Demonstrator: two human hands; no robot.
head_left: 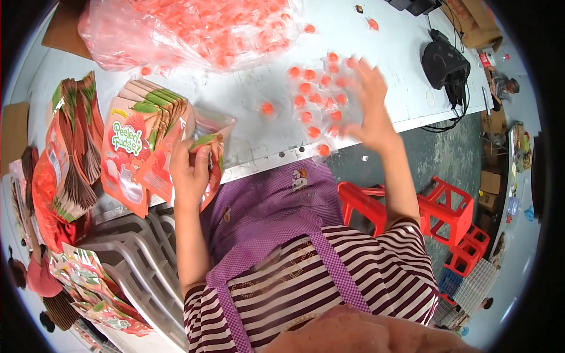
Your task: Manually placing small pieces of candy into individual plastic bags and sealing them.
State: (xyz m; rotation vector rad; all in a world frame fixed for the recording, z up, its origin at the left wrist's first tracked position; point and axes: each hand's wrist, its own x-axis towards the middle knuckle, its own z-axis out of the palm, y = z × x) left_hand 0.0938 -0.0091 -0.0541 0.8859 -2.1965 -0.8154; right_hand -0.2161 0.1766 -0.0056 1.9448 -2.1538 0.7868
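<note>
My left hand point(189, 170) pinches the upper edge of a red candy pouch point(216, 159) at the front of the table, and the pouch's clear mouth gapes toward the right. To the right, my right hand point(372, 109) has its fingers spread, slightly blurred by motion, at the side of a loose cluster of wrapped red candies point(315, 99). One single wrapped candy point(267, 108) lies between the cluster and the pouch. Left of my left hand, a fanned stack of flat red pouches point(126, 153) with green-leaf prints rests on the table.
A large clear bag of wrapped candies point(194, 32) covers the far left of the white table point(253, 138). Another pouch bundle point(73, 147) stands at far left. Grey plastic crates point(141, 259) sit below it. A black device with cables point(445, 65) lies far right; red stools point(444, 212) stand on the floor.
</note>
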